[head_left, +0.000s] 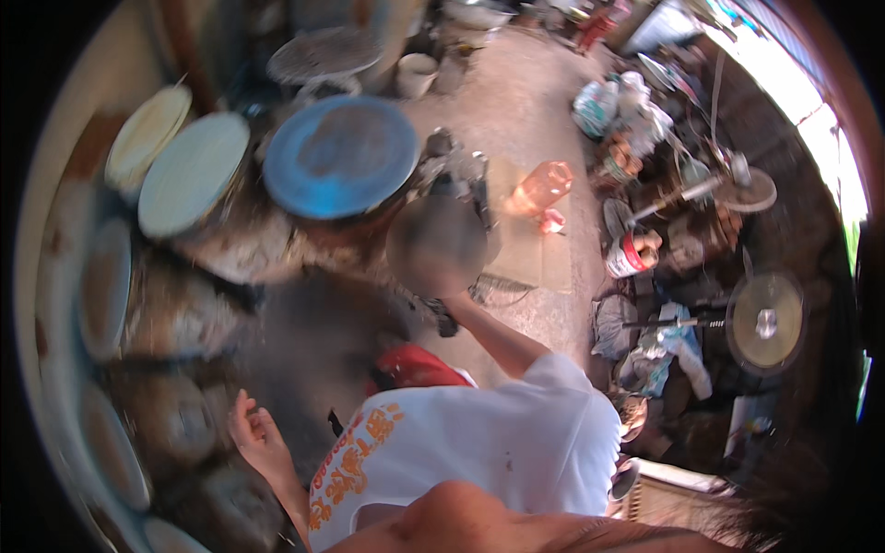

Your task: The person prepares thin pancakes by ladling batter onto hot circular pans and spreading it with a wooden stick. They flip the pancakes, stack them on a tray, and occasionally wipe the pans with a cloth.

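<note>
Near the right hand [449, 284], the floor [502, 97] bears cardboard [516, 253].

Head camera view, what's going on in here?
The person's right hand is stretched out to a dark round object, apparently at its near edge, though blur hides the grip. The left hand is held out to the side, looking empty with its fingers extended. Beyond the dark object, to its upper left, is a large blue disc; to its right, a pinkish see-through container.
</note>
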Demonstrator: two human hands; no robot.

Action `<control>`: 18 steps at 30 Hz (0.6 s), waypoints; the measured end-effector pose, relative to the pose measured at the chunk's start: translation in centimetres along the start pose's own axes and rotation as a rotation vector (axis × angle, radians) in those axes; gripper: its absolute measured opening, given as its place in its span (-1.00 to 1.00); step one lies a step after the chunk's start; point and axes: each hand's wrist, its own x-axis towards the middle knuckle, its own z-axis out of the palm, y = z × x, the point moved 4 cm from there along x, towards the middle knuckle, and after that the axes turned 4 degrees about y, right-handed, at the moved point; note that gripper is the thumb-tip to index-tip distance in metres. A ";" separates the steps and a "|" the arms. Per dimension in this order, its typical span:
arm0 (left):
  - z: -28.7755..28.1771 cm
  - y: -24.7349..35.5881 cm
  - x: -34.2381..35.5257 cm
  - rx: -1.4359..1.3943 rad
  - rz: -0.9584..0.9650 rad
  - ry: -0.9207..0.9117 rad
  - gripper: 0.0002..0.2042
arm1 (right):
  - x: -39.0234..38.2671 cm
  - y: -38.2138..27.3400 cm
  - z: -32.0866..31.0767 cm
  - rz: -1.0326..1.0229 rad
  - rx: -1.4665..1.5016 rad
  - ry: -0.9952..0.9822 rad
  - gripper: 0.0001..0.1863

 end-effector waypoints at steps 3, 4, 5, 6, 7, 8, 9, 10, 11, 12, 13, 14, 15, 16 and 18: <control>11.5 1.3 5.0 -0.065 0.264 -0.167 -0.63 | 1.7 -1.2 -11.5 -0.237 -0.371 0.482 -0.77; 14.4 2.0 6.1 -0.134 0.211 -0.267 -0.63 | 2.3 -1.3 -13.5 -0.238 -0.390 0.567 -0.78; 16.3 3.3 6.7 -0.166 0.129 -0.358 -0.63 | 3.1 -1.5 -14.3 -0.246 -0.480 0.611 -0.76; 18.1 5.4 7.2 -0.153 0.204 -0.417 -0.63 | 4.0 -1.5 -15.3 -0.317 -0.567 0.659 -0.72; 19.6 7.9 7.5 -0.132 0.285 -0.469 -0.64 | 4.5 -0.9 -15.4 -0.282 -0.582 0.637 -0.69; 21.5 11.0 7.4 -0.118 0.360 -0.509 -0.64 | 5.0 -0.8 -16.6 -0.259 -0.604 0.608 -0.65; 23.0 11.7 7.5 -0.124 0.338 -0.556 -0.64 | 5.3 -0.3 -16.0 -0.299 -0.638 0.569 -0.62; 23.9 11.7 7.3 -0.131 0.307 -0.604 -0.64 | 5.7 -0.1 -15.5 -0.337 -0.679 0.522 -0.59; 24.7 11.7 7.3 -0.125 0.274 -0.651 -0.64 | 6.1 -0.1 -15.1 -0.293 -0.786 0.465 -0.58; 25.7 11.9 7.3 -0.148 0.272 -0.649 -0.64 | 6.3 -0.2 -14.8 -0.247 -0.893 0.407 -0.57; 26.1 11.4 7.3 -0.150 0.255 -0.647 -0.64 | 6.4 -0.3 -13.7 -0.191 -0.987 0.326 -0.56; 26.4 10.9 7.4 -0.151 0.238 -0.646 -0.64 | 6.3 -0.6 -13.4 -0.218 -0.971 0.318 -0.56; 26.6 10.3 7.9 -0.148 0.212 -0.653 -0.64 | 5.9 -0.8 -13.4 -0.245 -0.953 0.309 -0.56; 26.9 10.2 8.1 -0.129 0.226 -0.653 -0.64 | 5.6 -1.3 -14.3 -0.276 -0.959 0.316 -0.56; 27.2 10.0 8.3 -0.087 0.248 -0.645 -0.64 | 5.1 -1.7 -14.8 -0.242 -0.853 0.279 -0.61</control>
